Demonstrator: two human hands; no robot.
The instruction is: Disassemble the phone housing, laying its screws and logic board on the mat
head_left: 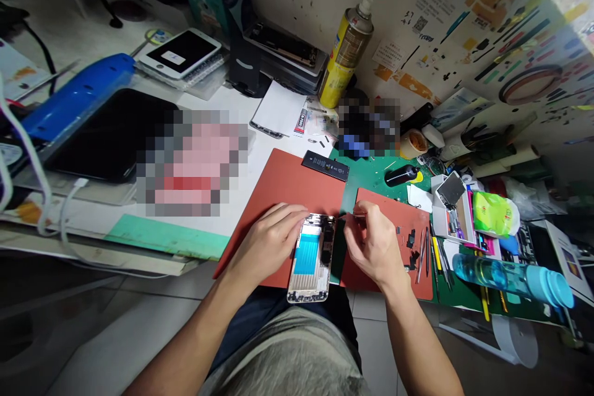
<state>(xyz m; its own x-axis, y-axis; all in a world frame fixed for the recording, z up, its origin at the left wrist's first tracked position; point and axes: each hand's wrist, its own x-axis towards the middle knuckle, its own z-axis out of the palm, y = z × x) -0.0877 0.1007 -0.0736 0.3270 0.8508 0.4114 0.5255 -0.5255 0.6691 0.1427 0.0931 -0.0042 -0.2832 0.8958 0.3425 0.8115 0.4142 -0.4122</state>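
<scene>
An opened phone housing (313, 288), with blue strips inside it and small parts along its top end, tilts over the front edge of the bench. My left hand (269, 238) grips it by the upper left side, fingers near the top corner. Just right of the housing, my right hand (374, 238) is closed in a pinch. A thin thing seems to stick out from its fingers toward the housing's top, too small to name. Beyond both hands a black phone battery (325, 166) lies on the left red mat (288, 176).
Small black parts (411, 238) and thin tools lie on the right red mat (424, 223). Farther right are a blue water bottle (505, 275) and a white box (457, 232) of items. A spray can (348, 52) stands at the back. Left are a dark tablet (114, 133) and a white phone (180, 52).
</scene>
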